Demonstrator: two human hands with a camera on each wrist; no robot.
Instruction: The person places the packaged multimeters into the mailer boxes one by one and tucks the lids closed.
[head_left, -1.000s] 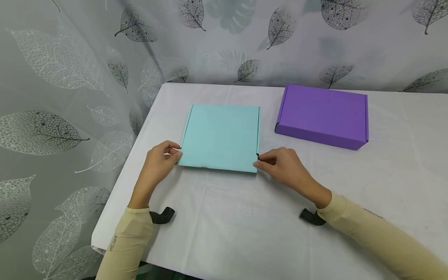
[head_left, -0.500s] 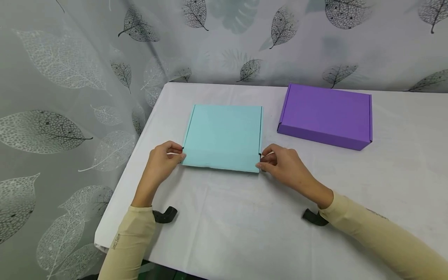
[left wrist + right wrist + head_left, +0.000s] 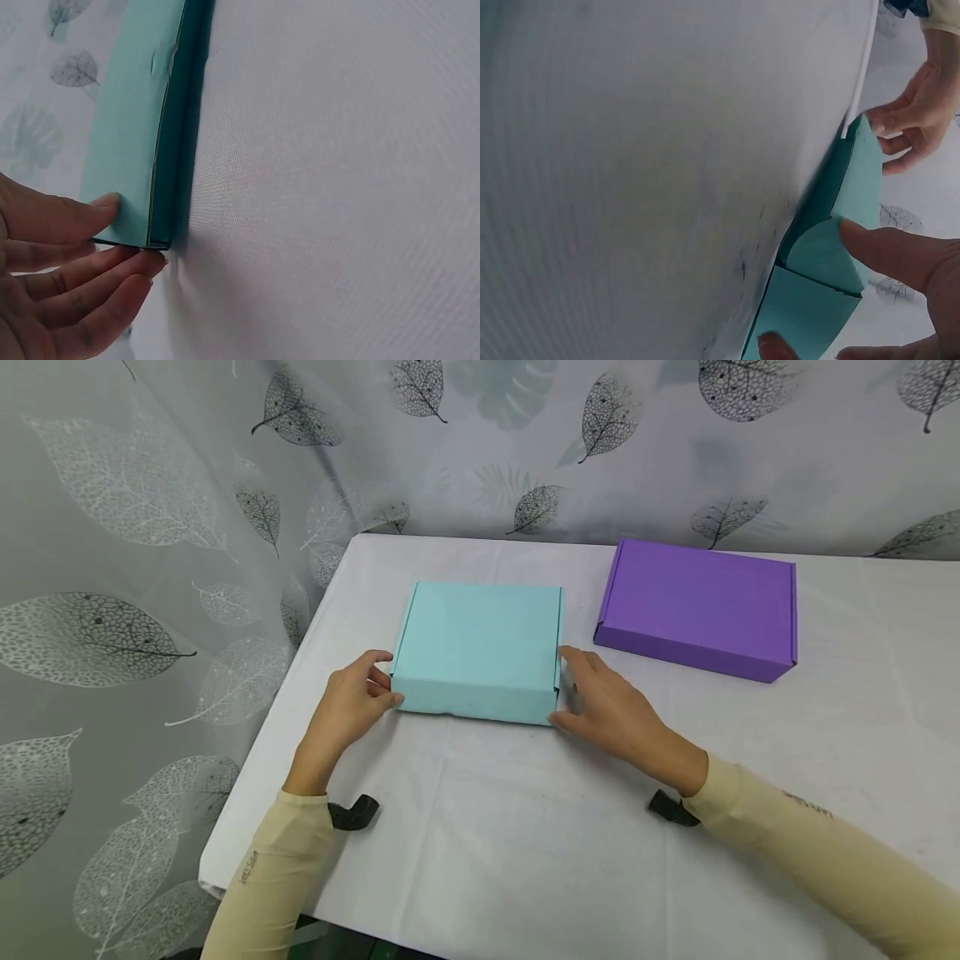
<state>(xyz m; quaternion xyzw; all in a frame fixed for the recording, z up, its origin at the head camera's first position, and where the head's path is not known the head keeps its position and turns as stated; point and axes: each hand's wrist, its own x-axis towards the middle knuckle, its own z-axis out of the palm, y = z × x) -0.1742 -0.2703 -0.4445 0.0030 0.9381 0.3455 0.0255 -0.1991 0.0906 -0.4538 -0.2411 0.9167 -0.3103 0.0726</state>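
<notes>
While the teal box (image 3: 477,647) lies closed on the white bench (image 3: 525,827), left of the purple box (image 3: 697,606), the left hand (image 3: 348,706) and right hand (image 3: 603,702) flank its near corners, each grip spread with straight fingers touching the side walls. Even pressure from both sides should keep the lid square, with thumbs clear of the front edge

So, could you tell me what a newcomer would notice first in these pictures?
Probably the teal box near the middle of the white table, with the left hand and right hand touching its two near corners. Next comes the closed purple box behind and to its right, before the leaf-patterned curtain.
</notes>
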